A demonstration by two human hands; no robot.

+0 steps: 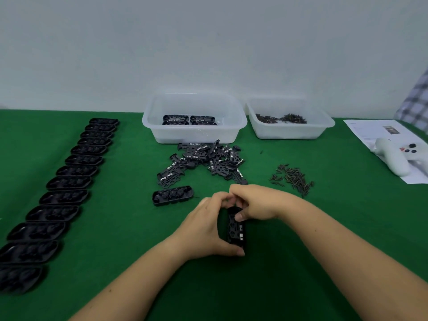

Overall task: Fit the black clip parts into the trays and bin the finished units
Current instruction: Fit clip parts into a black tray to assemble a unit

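1. Step in hand, as we judge: we press a black clip part (236, 228) into one tray (225, 230), just in front of the clip pile (203, 162).
2. Left hand (206, 225) grips the tray from its side, thumb curled at the near end. Right hand (252, 202) pinches the far end of the clip part w/ thumb and fingers.
3. Next move, we think: seat the part flat & even, then carry the unit to the bin (194, 119), just behind the pile; 4 finished units (188, 120) already lie in it.
4. One open tray (172, 195) waits just left-front of the pile; a long row of empty trays (62, 188) is far left of it.
5. Materials: trays are glossy moulded black plastic, oblong w/ rounded ends; clip parts are thin, flat, w/ cut-outs & small pale tabs. Bin is translucent white plastic. Table cloth (115, 228) is green, felt-like.
6. Right of the pile: loose small dark screws (294, 178).
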